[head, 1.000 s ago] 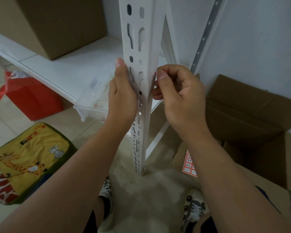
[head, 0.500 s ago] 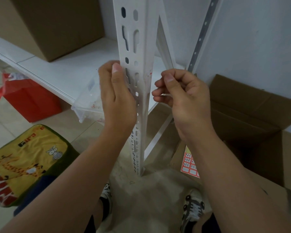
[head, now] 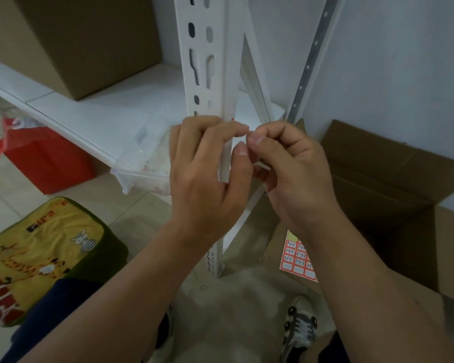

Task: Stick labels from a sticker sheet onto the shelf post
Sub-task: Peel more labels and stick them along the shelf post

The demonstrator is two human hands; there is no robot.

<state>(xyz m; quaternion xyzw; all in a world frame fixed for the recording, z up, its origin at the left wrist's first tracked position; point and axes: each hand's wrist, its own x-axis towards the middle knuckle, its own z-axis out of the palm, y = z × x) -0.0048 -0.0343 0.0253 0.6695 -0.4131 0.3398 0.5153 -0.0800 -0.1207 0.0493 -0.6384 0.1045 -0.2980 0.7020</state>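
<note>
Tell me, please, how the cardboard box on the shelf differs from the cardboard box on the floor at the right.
The box on the shelf is closed, while the box on the floor stands open with its flaps spread. The shelf box sits left of the white shelf post; the floor box sits right of it, with the sticker sheet lying against it. Both are plain brown cardboard.

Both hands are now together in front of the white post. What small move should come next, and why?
Probably press the fingertips onto the shelf post. The left hand and right hand meet at its corner edge, fingers curled as if pinching something small; no label shows clearly. The sticker sheet lies below on the cardboard.
</note>
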